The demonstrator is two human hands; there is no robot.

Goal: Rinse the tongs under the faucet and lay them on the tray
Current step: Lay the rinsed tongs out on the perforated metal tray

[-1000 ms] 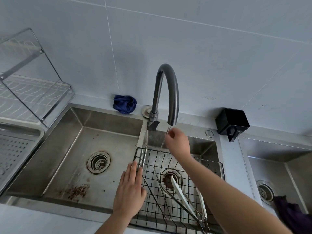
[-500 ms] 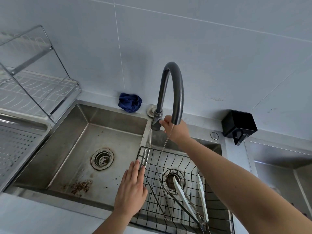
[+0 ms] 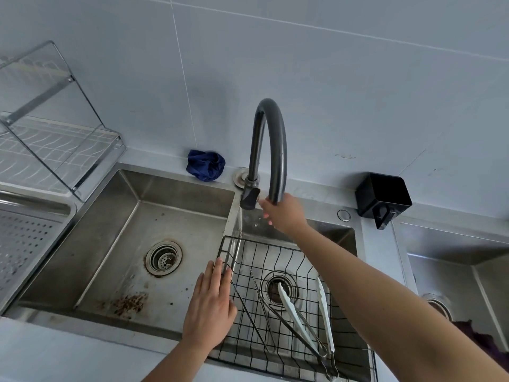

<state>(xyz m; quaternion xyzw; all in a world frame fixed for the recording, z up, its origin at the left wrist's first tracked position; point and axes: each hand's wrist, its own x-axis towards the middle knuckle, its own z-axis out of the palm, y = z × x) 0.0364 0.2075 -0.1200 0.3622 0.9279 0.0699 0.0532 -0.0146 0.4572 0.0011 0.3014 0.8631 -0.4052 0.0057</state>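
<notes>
White-tipped metal tongs (image 3: 289, 304) lie in a black wire basket (image 3: 264, 239) set in the right basin, over its drain. Nothing is holding them. A dark curved faucet (image 3: 271, 139) arches above the basin, and I see no water coming from its spout. My right hand (image 3: 286, 213) is just under the spout's tip, fingers loosely apart and pointing at the grey lever (image 3: 250, 198), with nothing in it. My left hand (image 3: 210, 307) rests flat, fingers spread, on the basket's left rim and the divider between the basins. A perforated metal tray (image 3: 24, 244) sits at the far left.
Thin metal tweezers (image 3: 263, 312) lie in the basket left of the tongs. The stained left basin (image 3: 154, 216) holds nothing. A wire dish rack (image 3: 55, 144) stands above the tray. A blue cloth (image 3: 206, 165) and a black box (image 3: 382, 197) sit by the wall. Another sink (image 3: 451, 257) is at right.
My right hand went from under the spout up to the lever. The thin stream of water seen earlier no longer shows. My left hand stayed put.
</notes>
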